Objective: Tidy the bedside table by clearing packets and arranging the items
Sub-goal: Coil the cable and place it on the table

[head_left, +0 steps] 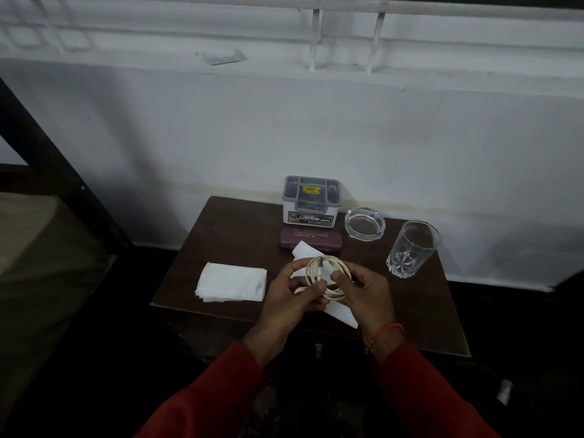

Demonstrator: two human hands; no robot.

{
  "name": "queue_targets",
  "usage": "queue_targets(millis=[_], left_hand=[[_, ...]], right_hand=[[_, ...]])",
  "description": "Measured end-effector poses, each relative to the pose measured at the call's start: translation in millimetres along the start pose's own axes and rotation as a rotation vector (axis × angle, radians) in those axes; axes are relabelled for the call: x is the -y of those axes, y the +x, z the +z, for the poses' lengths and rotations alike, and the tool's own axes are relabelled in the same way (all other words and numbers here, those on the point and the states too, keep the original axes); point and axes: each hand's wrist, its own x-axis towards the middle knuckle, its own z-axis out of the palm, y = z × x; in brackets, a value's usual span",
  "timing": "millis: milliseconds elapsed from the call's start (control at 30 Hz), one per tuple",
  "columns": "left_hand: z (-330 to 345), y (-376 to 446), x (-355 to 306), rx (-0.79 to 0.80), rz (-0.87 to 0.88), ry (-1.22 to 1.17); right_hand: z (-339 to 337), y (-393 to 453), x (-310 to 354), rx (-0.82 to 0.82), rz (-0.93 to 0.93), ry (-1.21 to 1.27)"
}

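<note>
A coiled white cable [328, 273] is held above the middle of the dark wooden bedside table [420, 314]. My left hand [290, 298] grips the coil's left side, thumb and fingers pinching it near the plug end. My right hand [363, 292] holds the coil's right side. Under my hands lies a white sheet of paper [341, 312], partly hidden. A folded stack of white tissues [232, 282] rests at the table's left. A maroon spectacle case [311, 240] lies behind the paper.
A grey and white organiser box [311, 200] stands at the back against the white wall. A clear glass ashtray [365, 223] sits to its right, and an empty drinking glass [410, 248] stands further right. A dark frame [47, 159] rises at left.
</note>
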Motion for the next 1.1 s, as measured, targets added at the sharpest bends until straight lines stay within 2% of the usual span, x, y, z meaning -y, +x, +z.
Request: queue_targets(millis=[167, 333, 467, 700, 833, 933, 1100], left_hand=[[-0.2, -0.1, -1.5, -0.024, 0.036, 0.016], [-9.9, 5.5, -5.1, -0.107, 0.215, 0.345], [-18.1, 8.4, -9.4, -0.164, 0.248, 0.444], [-33.2, 19.3, -13.6, -0.296, 0.170, 0.403], [-41.8, 31.4, -21.0, -0.333, 0.164, 0.323], [-56.3, 53.0, -38.4, -0.394, 0.212, 0.183], [-82.3, 119.4, -69.5, -0.572, 0.266, 0.122]], right_hand=[[1.7, -1.4, 0.3, 0.017, 0.006, -0.004], [4.2, -3.4, 5.1, 0.073, -0.017, 0.033], [5.3, -2.2, 11.3, 0.162, 0.007, 0.145], [2.7, 6.7, 13.6, 0.185, 0.146, 0.207], [-1.5, 9.2, 13.9, 0.150, 0.143, 0.186], [-3.2, 9.2, 14.9, 0.118, 0.142, 0.194], [1.5, 12.3, 16.6, 0.112, 0.129, 0.222]])
